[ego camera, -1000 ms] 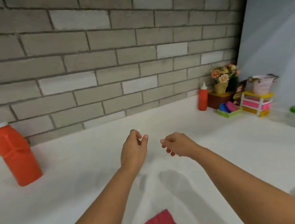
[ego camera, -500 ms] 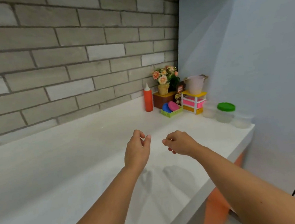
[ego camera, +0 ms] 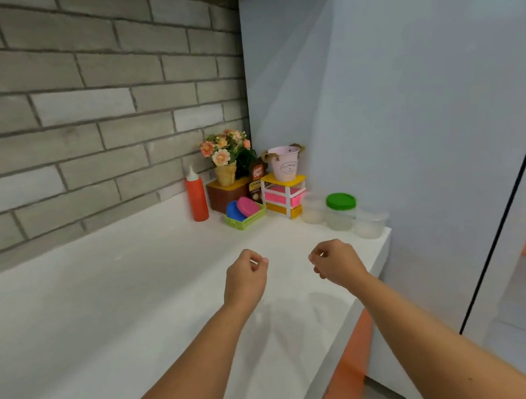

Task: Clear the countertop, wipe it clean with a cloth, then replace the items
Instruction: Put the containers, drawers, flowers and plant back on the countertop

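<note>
The white countertop (ego camera: 108, 309) runs from the left to a corner at the right. Both my hands hover above it near the front edge, holding nothing. My left hand (ego camera: 245, 278) and my right hand (ego camera: 338, 261) have loosely curled fingers, a hand's width apart. Items crowd the far corner: a red squeeze bottle (ego camera: 196, 199), a flower pot (ego camera: 224, 157) on a brown box (ego camera: 220, 194), a green basket (ego camera: 246, 218) with blue and pink discs, a pink-and-yellow drawer rack (ego camera: 285, 196) carrying a pink bucket (ego camera: 285, 162), and a green-lidded jar (ego camera: 341, 211) between two clear containers. No cloth is in view.
A grey brick wall (ego camera: 75, 124) backs the counter. A pale blue wall (ego camera: 411, 110) closes the right end. The counter's right edge drops to an orange cabinet side (ego camera: 349, 366). A doorway with a dark frame lies at far right.
The view has swung right: the large orange bottle and the red cloth have left the frame, and the corner items have come closer. Both hands keep the same loose pose.
</note>
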{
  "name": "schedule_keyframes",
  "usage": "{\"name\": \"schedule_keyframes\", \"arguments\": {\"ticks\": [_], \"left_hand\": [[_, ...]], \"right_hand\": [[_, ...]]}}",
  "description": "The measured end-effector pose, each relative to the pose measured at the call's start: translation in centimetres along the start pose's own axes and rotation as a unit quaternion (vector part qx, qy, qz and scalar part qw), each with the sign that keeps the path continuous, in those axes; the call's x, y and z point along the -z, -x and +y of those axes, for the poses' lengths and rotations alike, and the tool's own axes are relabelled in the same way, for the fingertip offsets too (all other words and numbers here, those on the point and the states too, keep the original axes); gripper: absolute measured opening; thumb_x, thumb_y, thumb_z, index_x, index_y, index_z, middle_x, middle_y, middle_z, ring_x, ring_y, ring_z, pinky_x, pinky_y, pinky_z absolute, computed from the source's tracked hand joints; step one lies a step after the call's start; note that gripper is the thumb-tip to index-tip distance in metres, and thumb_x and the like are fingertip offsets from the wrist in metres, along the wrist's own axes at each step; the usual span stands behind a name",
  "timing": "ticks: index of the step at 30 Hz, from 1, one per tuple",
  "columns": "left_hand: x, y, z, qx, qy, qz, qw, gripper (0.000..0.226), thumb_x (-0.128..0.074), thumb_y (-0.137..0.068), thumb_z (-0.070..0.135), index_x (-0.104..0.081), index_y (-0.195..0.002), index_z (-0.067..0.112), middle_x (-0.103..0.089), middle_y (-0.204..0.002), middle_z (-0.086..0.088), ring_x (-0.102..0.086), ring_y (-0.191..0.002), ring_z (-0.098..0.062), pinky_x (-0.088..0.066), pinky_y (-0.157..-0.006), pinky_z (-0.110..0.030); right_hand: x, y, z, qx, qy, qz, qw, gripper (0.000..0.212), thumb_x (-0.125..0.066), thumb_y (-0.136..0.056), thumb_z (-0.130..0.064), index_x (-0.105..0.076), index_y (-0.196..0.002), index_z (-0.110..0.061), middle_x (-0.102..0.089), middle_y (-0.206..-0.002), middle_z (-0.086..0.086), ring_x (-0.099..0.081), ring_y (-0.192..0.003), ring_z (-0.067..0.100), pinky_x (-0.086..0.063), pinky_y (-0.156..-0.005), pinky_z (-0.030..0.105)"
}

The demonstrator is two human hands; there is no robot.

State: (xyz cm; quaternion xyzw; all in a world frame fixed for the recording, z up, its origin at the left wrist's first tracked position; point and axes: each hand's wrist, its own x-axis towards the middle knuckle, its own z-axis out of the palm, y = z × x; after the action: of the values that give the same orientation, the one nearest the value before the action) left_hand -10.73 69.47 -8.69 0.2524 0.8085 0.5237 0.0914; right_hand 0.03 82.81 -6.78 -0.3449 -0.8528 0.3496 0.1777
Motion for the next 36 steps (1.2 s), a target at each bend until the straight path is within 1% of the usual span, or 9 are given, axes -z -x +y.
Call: {"name": "schedule_keyframes", "arguments": {"ticks": [5,9,14,18,21,25,28,32,36], "left_hand": [[-4.4,-2.6,1.3,0.017,0.019,-0.025,0.999,0.015,-0.05,-0.093,0.023,-0.058,-0.091,0.011,-0.057,-0.083,-0.001,-0.064,-0.088,-0.028,-0.048,-0.071,-0.03],[-8.0,-4.8,2.7,0.036,0.031,-0.018,0.999,0.014,-0.049,-0.094,0.022,-0.058,-0.093,0.011,-0.058,-0.087,-0.003,-0.064,-0.089,-0.028,-0.047,-0.069,-0.026],[-12.5,-7.7,4.2,0.051,0.017,0.004,0.999,0.015,-0.048,-0.095,0.023,-0.056,-0.101,0.012,-0.056,-0.095,-0.003,-0.062,-0.093,-0.026,-0.046,-0.069,-0.025],[-15.5,-9.2,5.0,0.046,0.008,0.028,0.999,0.017,-0.048,-0.095,0.023,-0.056,-0.104,0.011,-0.058,-0.099,-0.005,-0.062,-0.093,-0.025,-0.047,-0.074,-0.026],[-17.1,-10.1,5.2,0.056,0.002,0.04,0.998,0.019,-0.048,-0.096,0.023,-0.056,-0.108,0.011,-0.058,-0.101,-0.005,-0.062,-0.095,-0.025,-0.046,-0.07,-0.024],[-18.3,-10.9,5.4,0.058,-0.014,0.061,0.996,0.019,-0.049,-0.095,0.023,-0.056,-0.11,0.012,-0.056,-0.099,-0.004,-0.062,-0.095,-0.025,-0.048,-0.076,-0.028],[-19.0,-11.1,5.7,0.059,-0.026,0.073,0.995,0.019,-0.049,-0.095,0.023,-0.055,-0.111,0.012,-0.055,-0.096,-0.003,-0.062,-0.094,-0.024,-0.047,-0.076,-0.027],[-19.5,-11.1,5.9,0.063,-0.035,0.082,0.994,0.02,-0.049,-0.095,0.022,-0.055,-0.112,0.012,-0.055,-0.095,-0.003,-0.062,-0.092,-0.024,-0.047,-0.076,-0.027],[-19.6,-11.0,5.8,0.066,-0.048,0.087,0.993,0.02,-0.049,-0.096,0.022,-0.054,-0.112,0.013,-0.057,-0.098,-0.004,-0.062,-0.092,-0.023,-0.046,-0.076,-0.025]], "right_hand": [[2.8,-4.1,4.1,-0.041,-0.005,0.071,0.997,0.02,-0.051,-0.09,-0.014,-0.067,-0.102,-0.009,-0.068,-0.102,0.009,-0.058,-0.082,0.022,-0.043,-0.068,0.025],[5.1,-8.3,7.6,-0.047,0.005,0.106,0.993,0.038,-0.059,-0.089,-0.016,-0.054,-0.126,-0.013,-0.049,-0.129,0.012,-0.055,-0.108,0.027,-0.044,-0.085,0.031],[7.4,-13.6,11.9,-0.042,0.054,0.118,0.991,0.072,-0.072,-0.079,-0.028,-0.035,-0.141,-0.019,-0.028,-0.144,0.014,-0.029,-0.133,0.031,-0.032,-0.107,0.039],[8.2,-16.9,14.6,-0.057,0.1,0.09,0.989,0.099,-0.076,-0.071,-0.046,-0.017,-0.148,-0.027,-0.008,-0.155,0.016,-0.008,-0.144,0.032,-0.02,-0.115,0.043],[8.6,-18.8,15.5,-0.055,0.097,0.062,0.992,0.108,-0.078,-0.066,-0.052,-0.011,-0.149,-0.033,-0.002,-0.156,0.015,-0.003,-0.145,0.032,-0.019,-0.115,0.046],[8.6,-20.2,16.5,-0.054,0.072,0.029,0.995,0.108,-0.079,-0.065,-0.049,-0.011,-0.148,-0.035,0.0,-0.156,0.016,-0.004,-0.144,0.034,-0.024,-0.111,0.05],[8.4,-20.8,17.3,-0.036,0.059,0.029,0.997,0.102,-0.08,-0.067,-0.045,-0.017,-0.147,-0.035,-0.008,-0.153,0.016,-0.015,-0.141,0.035,-0.032,-0.107,0.049],[8.2,-21.0,17.8,-0.023,0.011,0.033,0.999,0.072,-0.074,-0.078,-0.034,-0.039,-0.14,-0.024,-0.029,-0.138,0.016,-0.054,-0.11,0.035,-0.044,-0.093,0.038],[8.0,-20.7,18.0,-0.019,-0.011,0.04,0.999,0.047,-0.07,-0.083,-0.028,-0.055,-0.125,-0.011,-0.035,-0.132,0.015,-0.057,-0.1,0.034,-0.043,-0.09,0.031]]}}
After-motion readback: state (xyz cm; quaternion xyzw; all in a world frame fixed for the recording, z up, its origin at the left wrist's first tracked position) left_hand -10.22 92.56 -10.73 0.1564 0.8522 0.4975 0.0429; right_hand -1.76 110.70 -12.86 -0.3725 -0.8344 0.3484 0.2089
